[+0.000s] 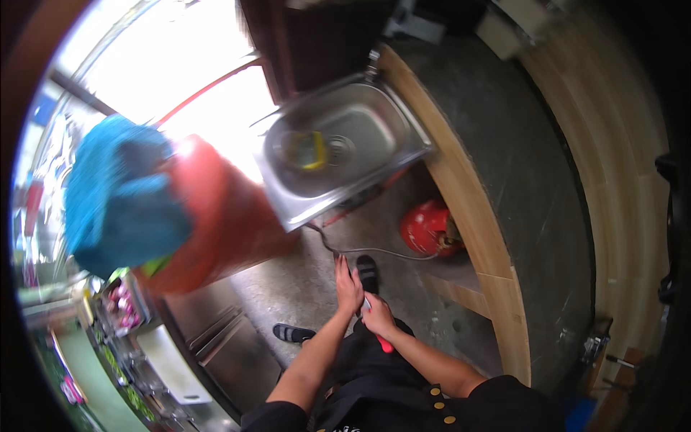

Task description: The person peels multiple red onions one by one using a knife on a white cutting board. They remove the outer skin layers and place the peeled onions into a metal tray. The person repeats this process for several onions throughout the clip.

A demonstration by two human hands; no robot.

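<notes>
My right hand [378,317] is closed around a red-handled tool [386,345], the handle poking out below my fist and a pale part showing above it. My left hand [350,291] holds nothing that I can see; its fingers are straight and close together, the palm turned toward the tool just beside it. I can't tell whether the pale part touches that palm, or whether it has an edge; if it does, a slack right grip could let it slide into my left hand. Beneath are my dark sandals [366,272], and just ahead of the right one a grey hose [389,252] runs to a red gas cylinder [425,229]. A careless step could snag that hose and tug at its connection. Farther ahead stands a metal sink [295,219] with a yellow-edged item [319,151] inside. Off to my left looms a red-orange bulk [230,216] with a blue covering [122,209] over it, too blurred to identify; turning that way without looking, I could bump it with my elbow.
</notes>
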